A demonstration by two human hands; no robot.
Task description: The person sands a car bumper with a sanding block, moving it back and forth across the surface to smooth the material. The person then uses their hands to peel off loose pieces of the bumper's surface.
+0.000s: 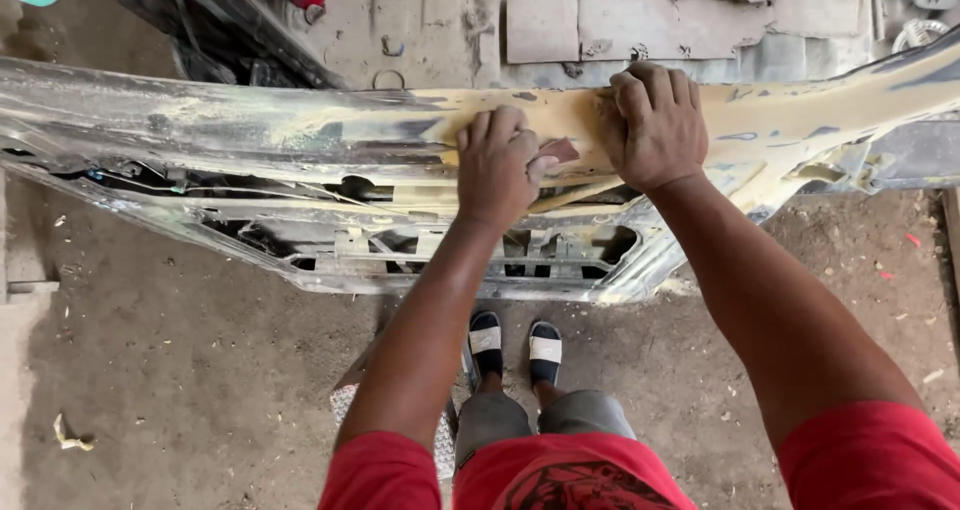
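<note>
Two hands on one long car body panel, a small piece of sandpaper under the left.

One panel [300, 130], smeared with yellowish filler, runs across the view above a dirt floor [180, 370]. The left hand [497, 165] is curled, fingers bent down over one reddish piece of sandpaper [560, 151] that it presses onto the panel; only a corner shows. The right hand [652, 120] lies just beside it, fingers bent over the panel's far edge, holding nothing else. Two sandals [515, 345] stand on the floor below the panel, between the arms.
</note>
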